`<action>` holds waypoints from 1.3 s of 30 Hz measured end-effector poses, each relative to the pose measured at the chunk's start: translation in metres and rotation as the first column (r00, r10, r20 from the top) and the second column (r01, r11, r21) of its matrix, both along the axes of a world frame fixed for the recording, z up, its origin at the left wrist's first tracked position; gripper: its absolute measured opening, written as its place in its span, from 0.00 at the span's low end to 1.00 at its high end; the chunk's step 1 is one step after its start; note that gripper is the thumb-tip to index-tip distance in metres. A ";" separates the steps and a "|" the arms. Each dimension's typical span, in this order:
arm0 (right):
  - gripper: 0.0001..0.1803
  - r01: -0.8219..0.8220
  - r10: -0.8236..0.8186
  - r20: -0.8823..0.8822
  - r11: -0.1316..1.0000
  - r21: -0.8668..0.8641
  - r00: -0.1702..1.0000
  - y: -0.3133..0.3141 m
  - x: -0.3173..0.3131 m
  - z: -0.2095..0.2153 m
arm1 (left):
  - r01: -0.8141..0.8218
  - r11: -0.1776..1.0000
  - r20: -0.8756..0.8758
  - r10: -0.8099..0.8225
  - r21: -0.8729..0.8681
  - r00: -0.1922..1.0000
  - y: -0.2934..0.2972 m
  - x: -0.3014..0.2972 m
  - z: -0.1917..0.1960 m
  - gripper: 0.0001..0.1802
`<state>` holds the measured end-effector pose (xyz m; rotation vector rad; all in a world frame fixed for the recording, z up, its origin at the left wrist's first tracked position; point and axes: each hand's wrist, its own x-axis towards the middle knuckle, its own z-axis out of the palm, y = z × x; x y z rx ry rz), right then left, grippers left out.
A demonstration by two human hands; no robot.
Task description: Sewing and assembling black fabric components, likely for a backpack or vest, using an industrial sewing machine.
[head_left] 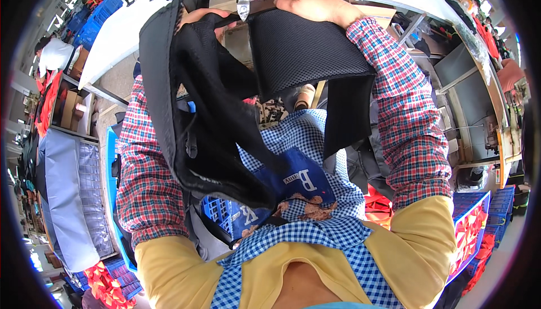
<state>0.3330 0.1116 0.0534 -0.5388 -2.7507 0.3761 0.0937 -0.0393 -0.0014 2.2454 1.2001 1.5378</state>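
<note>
White tabletop [115,36] cut off | black fabric [211,100] partly hides left hand [198,15]

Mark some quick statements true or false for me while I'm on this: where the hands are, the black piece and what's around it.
1. The right hand is at the upper edge of the black mesh panel. True.
2. The left hand is in full view. False: black fabric hides part of it.
3. Checked sleeves cover both forearms. True.
4. The apron is plain green. False: it is blue-and-white checked, with darker blue patches.
5. Red pieces show in a blue crate at the picture's right. True.
6. Both hands wear gloves. False: both are bare where they show.
</note>
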 end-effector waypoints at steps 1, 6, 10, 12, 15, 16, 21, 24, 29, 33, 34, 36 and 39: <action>0.24 0.012 -0.012 -0.018 1.000 0.002 1.000 -0.001 0.000 0.000 | -0.021 0.998 -0.039 0.023 0.065 0.999 0.002 -0.001 -0.001 0.12; 0.23 0.055 -0.053 0.048 0.998 -0.036 0.997 -0.004 0.003 0.000 | 0.092 0.991 0.122 -0.080 -0.093 0.989 0.004 -0.012 -0.004 0.11; 0.23 0.045 -0.044 0.036 0.999 -0.005 0.998 0.001 0.004 -0.002 | 0.025 0.994 0.034 -0.022 -0.103 0.999 0.009 -0.023 -0.005 0.11; 0.23 0.038 -0.038 0.002 0.999 0.023 0.999 0.008 0.008 -0.001 | -0.135 0.991 -0.199 0.130 -0.011 0.971 0.012 -0.030 -0.004 0.11; 0.23 0.165 -0.167 -0.040 0.985 -0.058 0.985 0.022 0.031 0.005 | 0.359 0.819 0.628 0.002 -0.447 0.778 0.011 -0.067 0.025 0.15; 0.23 0.166 -0.166 -0.024 0.986 -0.008 0.986 0.025 0.044 0.006 | 0.458 0.717 0.709 0.072 -0.526 0.702 0.006 -0.076 0.027 0.15; 0.24 -0.009 0.000 -0.130 0.998 -0.068 0.992 0.022 0.060 -0.006 | 0.204 0.807 0.480 0.110 -0.554 0.870 -0.015 -0.080 0.010 0.13; 0.24 0.009 -0.007 -0.099 1.000 0.017 0.995 0.012 0.039 -0.011 | 0.762 0.343 0.799 -0.054 -0.549 0.599 -0.014 -0.062 0.015 0.14; 0.22 0.065 -0.053 -0.111 0.992 0.111 0.992 -0.005 0.018 -0.007 | 0.417 0.632 0.646 0.179 -0.654 0.742 -0.016 -0.026 0.023 0.14; 0.22 0.091 -0.075 -0.106 0.985 0.148 0.991 -0.013 0.015 -0.006 | 0.288 0.721 0.545 0.147 -0.630 0.825 -0.012 -0.015 0.021 0.13; 0.22 0.090 -0.075 -0.105 0.985 0.148 0.992 -0.014 0.015 -0.006 | 0.282 0.717 0.567 0.189 -0.638 0.802 -0.011 -0.013 0.020 0.12; 0.22 0.053 -0.031 -0.136 0.986 0.160 0.990 -0.016 0.015 -0.007 | 0.282 0.681 0.585 0.263 -0.676 0.767 -0.008 -0.012 0.019 0.12; 0.22 0.034 -0.015 -0.122 0.988 0.148 0.992 -0.018 0.017 -0.006 | 0.289 0.652 0.581 0.287 -0.701 0.762 -0.006 -0.006 0.021 0.13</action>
